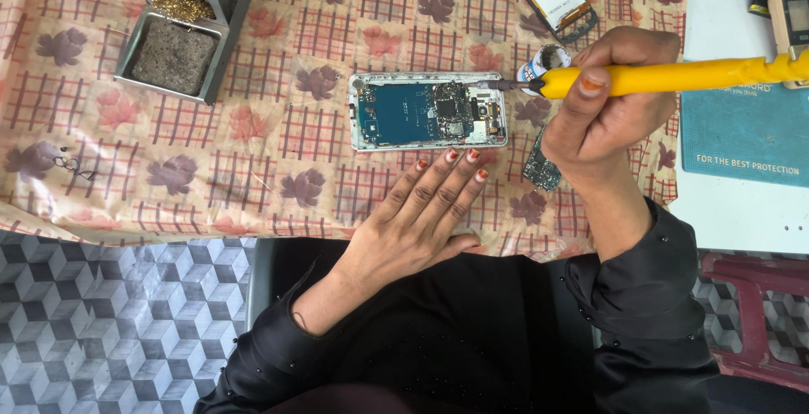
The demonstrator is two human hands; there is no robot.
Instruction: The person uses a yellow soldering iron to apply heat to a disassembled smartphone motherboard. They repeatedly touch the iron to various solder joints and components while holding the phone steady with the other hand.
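Tablecloth [253, 127] bears flat left hand [421, 212]; right hand [611, 102] grips iron [674, 77].

1. Our left hand [421, 212] lies flat, palm down, fingers stretched together toward the far side.
2. Our right hand [607, 102] is curled in a grip, thumb on top, wrist bent, farther right.
3. Dark sleeves cover both forearms.

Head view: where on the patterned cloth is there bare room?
Free: the patterned tablecloth between the grey metal stand and the opened phone with blue board. Crowded: around the right hand holding the yellow soldering iron.
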